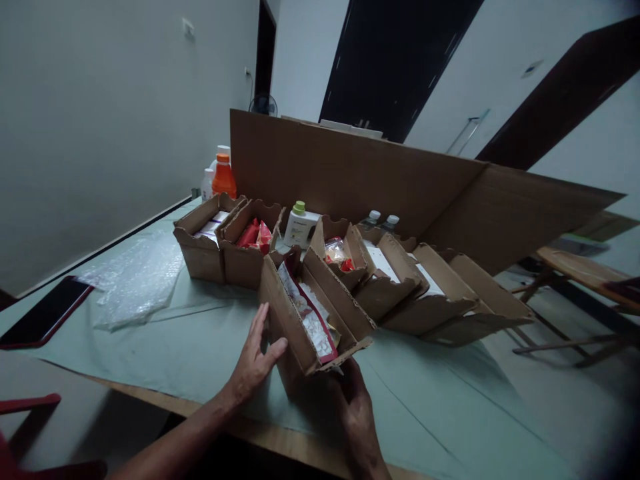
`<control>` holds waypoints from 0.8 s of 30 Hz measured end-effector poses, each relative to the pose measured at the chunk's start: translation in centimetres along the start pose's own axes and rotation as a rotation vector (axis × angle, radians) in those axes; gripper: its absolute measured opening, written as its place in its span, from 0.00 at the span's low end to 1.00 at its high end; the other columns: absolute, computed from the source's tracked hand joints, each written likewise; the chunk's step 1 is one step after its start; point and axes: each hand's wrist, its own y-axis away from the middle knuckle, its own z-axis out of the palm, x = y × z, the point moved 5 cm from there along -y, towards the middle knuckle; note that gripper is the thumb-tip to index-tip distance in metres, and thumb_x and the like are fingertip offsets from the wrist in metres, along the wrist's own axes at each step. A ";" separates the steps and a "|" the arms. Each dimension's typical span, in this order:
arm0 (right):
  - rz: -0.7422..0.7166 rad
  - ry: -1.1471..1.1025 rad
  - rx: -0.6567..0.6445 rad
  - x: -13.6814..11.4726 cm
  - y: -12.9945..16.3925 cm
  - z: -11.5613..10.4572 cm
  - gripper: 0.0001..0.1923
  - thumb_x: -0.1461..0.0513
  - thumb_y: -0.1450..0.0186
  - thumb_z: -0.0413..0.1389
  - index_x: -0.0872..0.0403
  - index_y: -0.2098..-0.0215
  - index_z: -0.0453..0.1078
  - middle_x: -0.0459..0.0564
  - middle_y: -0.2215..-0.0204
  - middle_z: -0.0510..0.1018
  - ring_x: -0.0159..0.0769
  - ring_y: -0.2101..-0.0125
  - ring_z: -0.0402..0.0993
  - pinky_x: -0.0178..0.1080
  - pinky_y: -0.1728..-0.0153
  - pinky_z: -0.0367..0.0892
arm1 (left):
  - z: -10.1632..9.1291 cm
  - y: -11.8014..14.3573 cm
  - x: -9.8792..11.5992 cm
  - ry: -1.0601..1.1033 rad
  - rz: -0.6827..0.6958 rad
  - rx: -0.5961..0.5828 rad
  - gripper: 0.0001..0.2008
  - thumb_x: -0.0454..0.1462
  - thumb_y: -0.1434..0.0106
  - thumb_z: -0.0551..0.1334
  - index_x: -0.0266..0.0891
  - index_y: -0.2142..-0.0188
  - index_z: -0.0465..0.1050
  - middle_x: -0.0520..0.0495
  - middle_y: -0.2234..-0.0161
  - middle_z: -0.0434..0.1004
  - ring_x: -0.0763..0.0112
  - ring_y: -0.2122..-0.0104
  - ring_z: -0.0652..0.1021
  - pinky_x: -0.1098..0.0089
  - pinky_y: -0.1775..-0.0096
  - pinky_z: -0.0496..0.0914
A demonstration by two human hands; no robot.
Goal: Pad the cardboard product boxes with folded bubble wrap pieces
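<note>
Head view: we see a row of open cardboard boxes on a table [200, 347] covered with pale green paper. Nearest to us is a long narrow cardboard box [300, 320], tilted, with a red and white packet [310, 317] lying lengthwise inside it. Our left hand [253, 363] lies flat against the box's left side wall, fingers [259, 327] spread and pointing up the wall, thumb pressed to the near corner; it grips nothing closed. Our right hand [357, 407] sits at the box's near right corner, under the torn end flap; the fingertips are hidden behind the cardboard, so we cannot tell how far they curl, only that the hand touches the box. Just beyond, touching it, stands a second box [345, 257] with a clear bag and something red inside. Further left, two boxes side by side [220, 257], the right one holding red packets [256, 235]. Behind them an orange bottle [223, 177] and a white bottle with a green cap [300, 225]. A large cardboard sheet [350, 173] stands upright along the back. Left of the boxes lies bubble wrap [135, 280], and near the table edge a dark phone [45, 312].
</note>
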 end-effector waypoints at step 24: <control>-0.160 0.335 0.060 -1.2 -1.9 3.2 0.18 0.56 0.36 0.58 0.54 0.49 0.72 0.53 0.60 0.81 0.40 0.63 0.79 0.39 0.63 0.74 | -4.5 -0.1 2.0 -0.021 -0.033 -0.136 0.33 0.57 0.31 0.52 0.39 0.37 0.67 0.41 0.35 0.66 0.51 0.36 0.66 0.54 0.36 0.61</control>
